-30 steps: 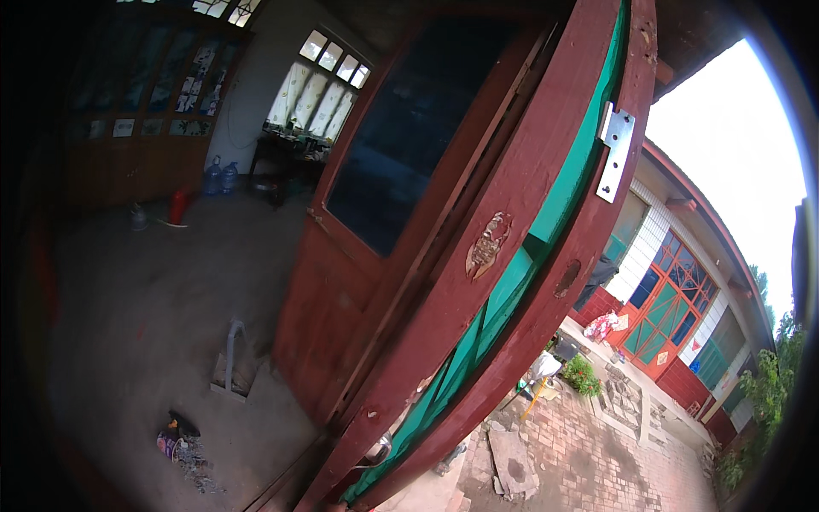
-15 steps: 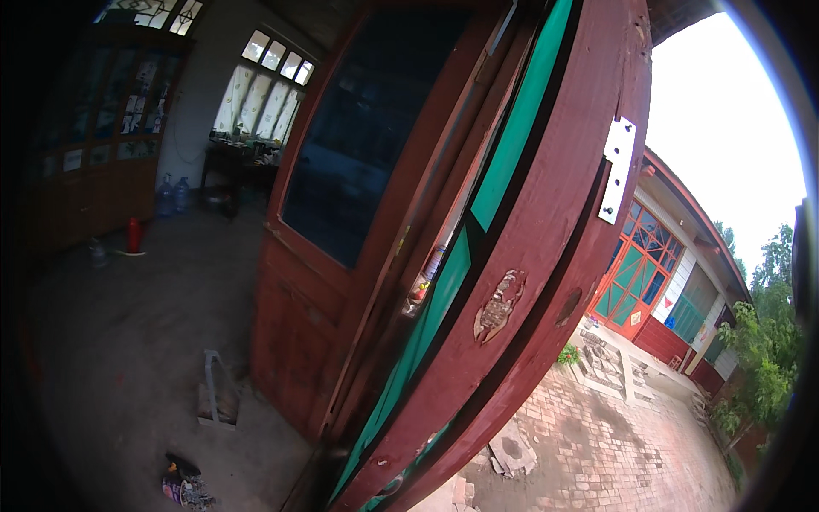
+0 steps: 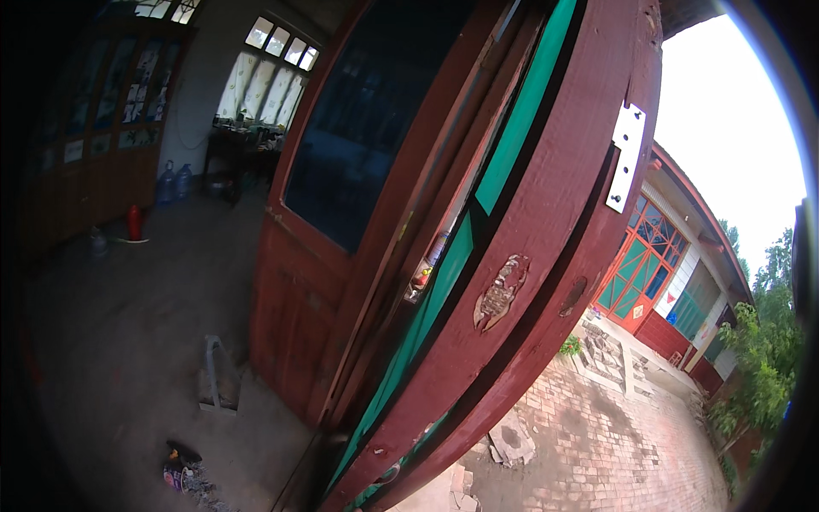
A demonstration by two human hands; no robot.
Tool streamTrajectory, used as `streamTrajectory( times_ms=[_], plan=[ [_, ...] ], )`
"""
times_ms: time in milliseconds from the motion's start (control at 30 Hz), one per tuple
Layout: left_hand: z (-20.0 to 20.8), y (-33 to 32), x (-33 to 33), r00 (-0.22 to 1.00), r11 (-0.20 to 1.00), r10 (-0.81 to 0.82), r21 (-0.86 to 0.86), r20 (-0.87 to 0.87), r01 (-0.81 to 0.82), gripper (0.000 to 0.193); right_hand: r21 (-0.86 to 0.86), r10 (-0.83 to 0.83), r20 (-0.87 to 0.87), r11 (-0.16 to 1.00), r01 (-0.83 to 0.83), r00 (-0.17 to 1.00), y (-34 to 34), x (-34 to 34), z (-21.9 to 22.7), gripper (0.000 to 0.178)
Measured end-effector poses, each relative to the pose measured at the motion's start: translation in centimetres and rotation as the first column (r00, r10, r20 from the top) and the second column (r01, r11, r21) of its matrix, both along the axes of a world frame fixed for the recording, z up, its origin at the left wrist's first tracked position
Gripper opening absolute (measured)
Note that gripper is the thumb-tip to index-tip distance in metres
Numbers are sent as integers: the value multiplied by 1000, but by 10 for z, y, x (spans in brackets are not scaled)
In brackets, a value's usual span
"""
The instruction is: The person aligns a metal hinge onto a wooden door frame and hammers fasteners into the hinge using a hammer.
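One pale metal plate [image 3: 627, 159], with four dark spots down its length, sits high on the outer red timber [image 3: 612, 224]. The left hand and the right hand are out of view, so whether either grip is apart or together cannot be told. A second red timber [image 3: 546, 196] runs just beside it, a dark gap between their lower lengths; each bears one rough patch. Left of these stands one red door [image 3: 299, 294] with one dark glass pane [image 3: 367, 128]. Indoors, one metal frame [image 3: 219, 375] rests on the floor, with one red object [image 3: 134, 222] and two blue bottles [image 3: 174, 183] farther back, near one cluttered worktop [image 3: 223, 155]. Outside, across brick paving [image 3: 597, 435], stands one red-and-green doorway [image 3: 633, 277].
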State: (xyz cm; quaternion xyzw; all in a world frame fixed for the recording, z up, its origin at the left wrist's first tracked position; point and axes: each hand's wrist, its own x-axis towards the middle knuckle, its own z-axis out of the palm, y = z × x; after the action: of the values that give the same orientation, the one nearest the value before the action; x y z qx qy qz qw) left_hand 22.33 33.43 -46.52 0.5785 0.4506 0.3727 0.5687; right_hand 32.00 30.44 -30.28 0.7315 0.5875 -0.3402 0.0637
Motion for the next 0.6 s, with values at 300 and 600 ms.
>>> streamTrajectory(
  times_ms=[300, 600],
  plan=[
    [368, -59, -72, 707, 775, -596, -42, -382, 630, 28, 263, 96, -327, 965, -7, 940, -107, 30, 152, 30],
    [737, 36, -30, 828, 292, 1, 792, 560, -536, 51, 471, -235, -393, 779, 414, 889, -138, 65, 164, 32]
  ],
)
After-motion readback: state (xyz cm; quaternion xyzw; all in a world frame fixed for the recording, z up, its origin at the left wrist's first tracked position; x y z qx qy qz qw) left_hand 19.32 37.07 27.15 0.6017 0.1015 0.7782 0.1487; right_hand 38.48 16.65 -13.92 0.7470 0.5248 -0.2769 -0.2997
